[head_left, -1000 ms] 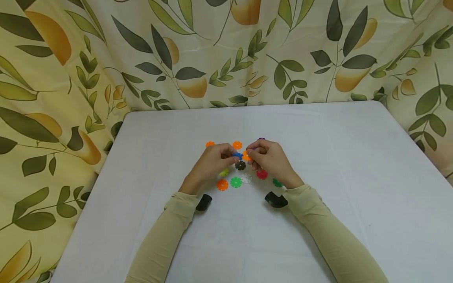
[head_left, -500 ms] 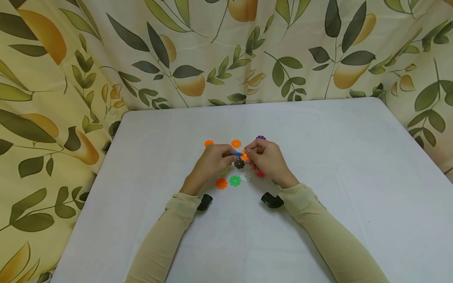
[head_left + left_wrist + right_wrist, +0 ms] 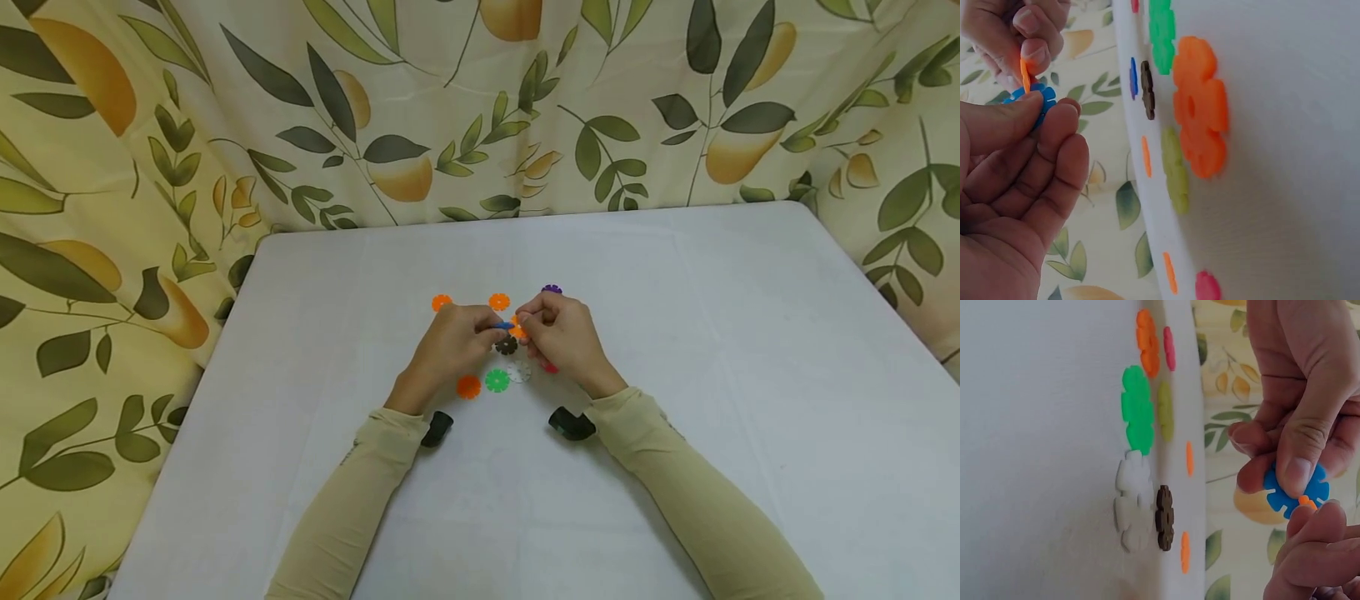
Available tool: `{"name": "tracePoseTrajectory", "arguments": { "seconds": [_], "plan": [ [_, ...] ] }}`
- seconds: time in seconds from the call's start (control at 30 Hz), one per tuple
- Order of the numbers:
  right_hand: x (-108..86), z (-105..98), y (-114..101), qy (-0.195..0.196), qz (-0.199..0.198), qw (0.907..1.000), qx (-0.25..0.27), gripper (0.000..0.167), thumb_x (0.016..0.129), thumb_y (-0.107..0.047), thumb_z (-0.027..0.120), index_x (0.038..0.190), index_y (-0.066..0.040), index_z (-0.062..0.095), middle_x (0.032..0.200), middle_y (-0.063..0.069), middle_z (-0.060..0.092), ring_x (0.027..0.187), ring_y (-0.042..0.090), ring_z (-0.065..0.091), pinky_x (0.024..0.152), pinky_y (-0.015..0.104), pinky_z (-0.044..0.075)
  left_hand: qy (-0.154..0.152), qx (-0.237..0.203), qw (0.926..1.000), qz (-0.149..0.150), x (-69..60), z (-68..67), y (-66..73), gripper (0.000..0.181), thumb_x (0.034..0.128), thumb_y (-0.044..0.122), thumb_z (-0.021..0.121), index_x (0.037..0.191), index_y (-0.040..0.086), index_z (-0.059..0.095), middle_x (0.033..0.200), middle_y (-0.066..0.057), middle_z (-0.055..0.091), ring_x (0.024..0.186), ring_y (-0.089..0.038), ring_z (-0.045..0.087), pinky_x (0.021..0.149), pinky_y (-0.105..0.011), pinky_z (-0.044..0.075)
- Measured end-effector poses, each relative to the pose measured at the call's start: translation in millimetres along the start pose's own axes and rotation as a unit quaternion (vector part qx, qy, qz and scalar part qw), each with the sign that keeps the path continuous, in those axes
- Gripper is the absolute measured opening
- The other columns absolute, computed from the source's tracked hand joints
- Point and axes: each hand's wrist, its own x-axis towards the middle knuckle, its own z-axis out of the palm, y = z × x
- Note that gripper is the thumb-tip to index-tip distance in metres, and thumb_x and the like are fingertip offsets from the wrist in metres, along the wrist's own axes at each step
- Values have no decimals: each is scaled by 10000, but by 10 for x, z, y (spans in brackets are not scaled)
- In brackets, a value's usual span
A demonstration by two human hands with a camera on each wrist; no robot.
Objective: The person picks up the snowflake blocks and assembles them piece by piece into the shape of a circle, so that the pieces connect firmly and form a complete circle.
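Observation:
Two snowflake-disc toy pieces meet between the hands above the table. My left hand (image 3: 459,337) pinches a blue notched disc (image 3: 1277,499) between thumb and fingers. My right hand (image 3: 564,333) pinches an orange notched disc (image 3: 518,328). In the left wrist view the orange disc (image 3: 1025,76) is edge-on and crosses the rim of the blue disc. Fingers cover much of both pieces, so how deep their notches engage is hidden. On the table just below lie a brown disc (image 3: 506,344) and a clear whitish disc (image 3: 518,372).
Around the hands lie more discs: green (image 3: 497,381), orange (image 3: 468,387), two orange ones behind (image 3: 499,302), and purple (image 3: 552,290). A yellow-green disc (image 3: 1175,172) appears in the left wrist view. Black devices (image 3: 572,424) sit at the wrists. A patterned curtain (image 3: 420,108) backs the white table.
Both hands stay together at the same spot. The blue disc has turned to a flatter, edge-on view in the head view. The right forearm has shifted slightly left; the camera view has drifted a little.

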Motion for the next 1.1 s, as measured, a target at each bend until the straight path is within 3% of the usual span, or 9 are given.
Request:
{"name": "tracePoseTrajectory", "arguments": {
  "seconds": [0.17, 0.33, 0.53, 0.8, 0.97, 1.1],
  "plan": [
    [10, -3, -13, 13, -108, 9998, 161, 104, 1047, -9, 637, 1044, 70, 704, 734, 142, 683, 529, 165, 570, 461, 232, 466, -75, -293, 9995, 19, -14, -51, -8, 98, 1026, 40, 723, 984, -36, 770, 903, -149, 746, 721, -190, 584, 634, -257, 459],
    [16, -7, -1, 25, -97, 9997, 241, 147, 1061, -51, 634, 1084, 72, 711, 793, 204, 685, 567, 164, 572, 482, 225, 467, -96, -198, 9997, 121, -10, -97, -28, 68, 1032, 56, 726, 1009, -8, 733, 944, -154, 746, 800, -197, 630, 730, -290, 538],
    [24, -45, -11, -10, -46, 9997, 248, 168, 1068, -70, 640, 1110, 69, 726, 847, 265, 692, 588, 167, 584, 514, 234, 482, -60, -209, 9994, 276, -8, -112, -58, 40, 1023, 38, 733, 1018, 0, 720, 947, -155, 741, 817, -210, 635, 765, -309, 553],
    [18, -92, -38, -287, 93, 9984, 475, 188, 1064, -48, 626, 1173, 70, 721, 919, 288, 693, 644, 200, 605, 569, 261, 510, -52, -202, 9992, 333, 3, -102, -47, 47, 1023, 27, 729, 1020, -18, 716, 934, -164, 733, 804, -221, 616, 733, -304, 535],
    [26, -122, -45, -322, 51, 9989, 343, 180, 1067, -46, 619, 1160, 68, 722, 910, 274, 695, 641, 205, 599, 571, 267, 516, -103, -130, 9989, 432, 2, -119, -62, 55, 1026, 31, 725, 1025, -22, 709, 939, -160, 734, 797, -221, 605, 724, -297, 524],
    [32, -216, -48, -143, 136, 9990, 401, 174, 1057, -25, 609, 1144, 81, 715, 894, 296, 675, 619, 193, 586, 559, 262, 520, 113, -196, 9993, 285, -14, -165, -105, 55, 1025, 23, 722, 1018, -31, 716, 930, -163, 736, 781, -219, 591, 711, -299, 500]
  ]
}}
